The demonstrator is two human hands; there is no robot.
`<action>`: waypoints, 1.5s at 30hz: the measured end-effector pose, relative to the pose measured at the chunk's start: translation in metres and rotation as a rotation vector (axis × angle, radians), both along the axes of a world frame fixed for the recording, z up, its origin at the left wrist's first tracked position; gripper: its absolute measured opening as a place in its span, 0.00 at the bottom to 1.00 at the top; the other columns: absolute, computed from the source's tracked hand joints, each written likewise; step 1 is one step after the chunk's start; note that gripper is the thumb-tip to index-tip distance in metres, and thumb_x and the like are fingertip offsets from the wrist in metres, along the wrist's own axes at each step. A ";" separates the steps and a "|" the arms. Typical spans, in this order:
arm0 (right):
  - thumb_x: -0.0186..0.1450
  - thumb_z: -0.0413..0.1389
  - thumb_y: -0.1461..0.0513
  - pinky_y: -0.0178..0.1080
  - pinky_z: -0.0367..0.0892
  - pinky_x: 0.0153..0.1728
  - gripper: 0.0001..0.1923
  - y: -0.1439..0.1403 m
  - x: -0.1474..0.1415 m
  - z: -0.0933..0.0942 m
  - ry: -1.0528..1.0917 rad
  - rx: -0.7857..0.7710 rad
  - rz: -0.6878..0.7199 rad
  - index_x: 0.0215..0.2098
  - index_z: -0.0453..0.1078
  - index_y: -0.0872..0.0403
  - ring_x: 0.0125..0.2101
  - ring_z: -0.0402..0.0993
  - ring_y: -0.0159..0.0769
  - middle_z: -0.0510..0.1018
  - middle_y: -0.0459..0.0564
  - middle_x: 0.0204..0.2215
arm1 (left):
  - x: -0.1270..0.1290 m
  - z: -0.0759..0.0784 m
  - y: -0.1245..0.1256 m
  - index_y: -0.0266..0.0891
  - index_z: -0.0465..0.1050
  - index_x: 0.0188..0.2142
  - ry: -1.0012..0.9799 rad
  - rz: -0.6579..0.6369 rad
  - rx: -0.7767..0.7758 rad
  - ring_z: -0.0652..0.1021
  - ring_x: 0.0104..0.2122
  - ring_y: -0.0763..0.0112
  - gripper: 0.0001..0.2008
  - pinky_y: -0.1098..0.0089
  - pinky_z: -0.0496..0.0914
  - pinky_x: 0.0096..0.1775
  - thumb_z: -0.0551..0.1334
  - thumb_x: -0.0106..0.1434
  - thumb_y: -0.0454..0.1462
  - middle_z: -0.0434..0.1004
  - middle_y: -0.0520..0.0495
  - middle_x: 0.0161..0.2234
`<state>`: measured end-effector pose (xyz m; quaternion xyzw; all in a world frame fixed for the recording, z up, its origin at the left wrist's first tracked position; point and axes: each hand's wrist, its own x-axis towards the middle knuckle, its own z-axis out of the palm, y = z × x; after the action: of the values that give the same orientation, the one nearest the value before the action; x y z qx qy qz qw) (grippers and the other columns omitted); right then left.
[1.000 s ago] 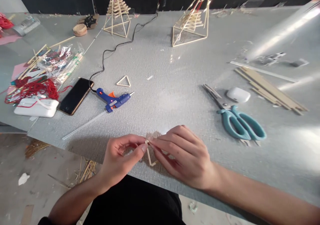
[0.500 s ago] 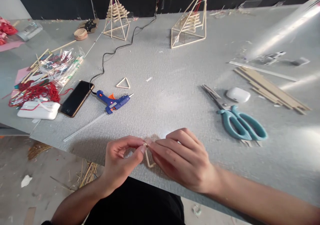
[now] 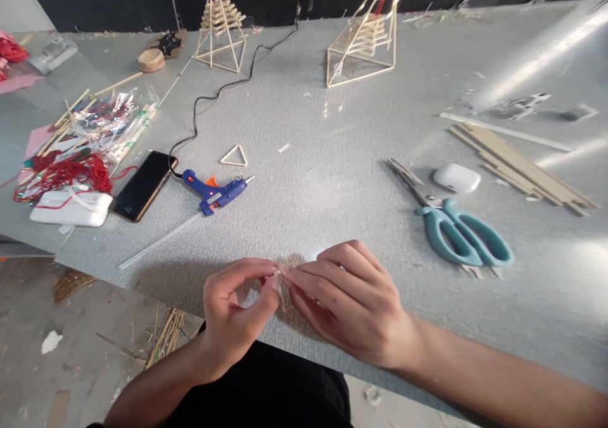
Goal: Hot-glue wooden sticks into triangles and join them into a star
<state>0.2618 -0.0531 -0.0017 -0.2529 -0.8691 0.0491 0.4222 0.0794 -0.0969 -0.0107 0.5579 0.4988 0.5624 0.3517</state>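
Near the table's front edge, my left hand (image 3: pixel 242 314) and my right hand (image 3: pixel 356 301) meet at the fingertips. Both are closed in a pinch on one corner of a small wooden stick frame (image 3: pixel 284 300). Its lower part shows faintly between the hands; my fingers hide the rest, so its full shape cannot be told. Ahead of my hands lies a small triangle of wooden sticks (image 3: pixel 234 163). A blue glue gun (image 3: pixel 213 194) rests on its side to the left, with a clear glue stick (image 3: pixel 161 241) coming out of its back.
Teal-handled scissors (image 3: pixel 465 232) and a white earphone case (image 3: pixel 456 178) lie right, before flat wooden strips (image 3: pixel 522 168). Left are a phone (image 3: pixel 145 186), red yarn (image 3: pixel 90 173) and a white box (image 3: pixel 71 209). Two stick pyramids (image 3: pixel 221 29) stand behind; a black cord (image 3: pixel 194 114) crosses the table.
The stick frame between my hands has tilted and shows less clearly than before. My fingertips stay pinched together in nearly the same place. The view has shifted slightly.
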 end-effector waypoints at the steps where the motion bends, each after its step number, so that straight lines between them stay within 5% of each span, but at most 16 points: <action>1: 0.64 0.64 0.70 0.42 0.63 0.31 0.08 0.000 0.000 0.000 -0.004 0.001 -0.003 0.43 0.76 0.62 0.32 0.68 0.37 0.83 0.50 0.31 | -0.001 0.001 0.000 0.42 0.83 0.38 0.026 0.001 0.023 0.84 0.37 0.68 0.11 0.67 0.80 0.41 0.67 0.60 0.26 0.86 0.49 0.36; 6: 0.64 0.64 0.70 0.43 0.63 0.31 0.09 -0.003 0.001 0.002 -0.008 0.044 0.011 0.44 0.77 0.63 0.32 0.67 0.38 0.83 0.50 0.31 | -0.004 0.013 -0.006 0.41 0.83 0.42 0.175 -0.007 0.160 0.84 0.37 0.68 0.16 0.66 0.79 0.41 0.67 0.59 0.23 0.86 0.48 0.39; 14: 0.68 0.60 0.70 0.44 0.65 0.32 0.08 -0.004 0.003 0.014 0.015 0.126 0.067 0.44 0.78 0.64 0.33 0.71 0.38 0.84 0.52 0.32 | -0.010 0.019 -0.016 0.58 0.83 0.45 -0.042 -0.117 -0.078 0.85 0.38 0.67 0.18 0.63 0.79 0.43 0.67 0.65 0.29 0.87 0.54 0.40; 19: 0.69 0.59 0.70 0.44 0.66 0.32 0.08 -0.004 0.003 0.011 0.009 0.136 0.065 0.44 0.79 0.63 0.32 0.72 0.37 0.84 0.51 0.32 | -0.012 0.014 -0.014 0.53 0.85 0.42 -0.116 -0.165 -0.099 0.83 0.38 0.68 0.15 0.64 0.79 0.42 0.67 0.64 0.28 0.87 0.52 0.39; 28: 0.67 0.60 0.71 0.44 0.65 0.32 0.07 -0.006 0.003 0.010 0.014 0.127 0.057 0.43 0.79 0.64 0.32 0.71 0.37 0.84 0.51 0.32 | 0.000 0.017 -0.011 0.43 0.82 0.36 0.182 0.058 0.214 0.83 0.32 0.69 0.14 0.61 0.77 0.44 0.67 0.55 0.24 0.86 0.52 0.34; 39: 0.68 0.59 0.70 0.44 0.65 0.33 0.09 -0.009 0.003 0.009 0.023 0.109 0.059 0.45 0.79 0.66 0.33 0.72 0.37 0.85 0.52 0.34 | 0.011 0.010 -0.013 0.45 0.75 0.36 0.149 0.126 0.185 0.81 0.29 0.69 0.11 0.56 0.76 0.45 0.63 0.56 0.27 0.82 0.55 0.30; 45: 0.63 0.64 0.70 0.43 0.65 0.30 0.10 -0.007 -0.001 0.011 0.040 0.101 0.041 0.43 0.79 0.63 0.30 0.70 0.37 0.85 0.49 0.31 | 0.006 0.005 -0.013 0.44 0.77 0.43 0.400 0.189 0.361 0.82 0.34 0.65 0.17 0.52 0.75 0.48 0.65 0.56 0.26 0.86 0.52 0.36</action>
<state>0.2605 -0.0601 0.0088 -0.2125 -0.8668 0.0188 0.4506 0.0850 -0.1101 -0.0054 0.6624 0.4997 0.5513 0.0872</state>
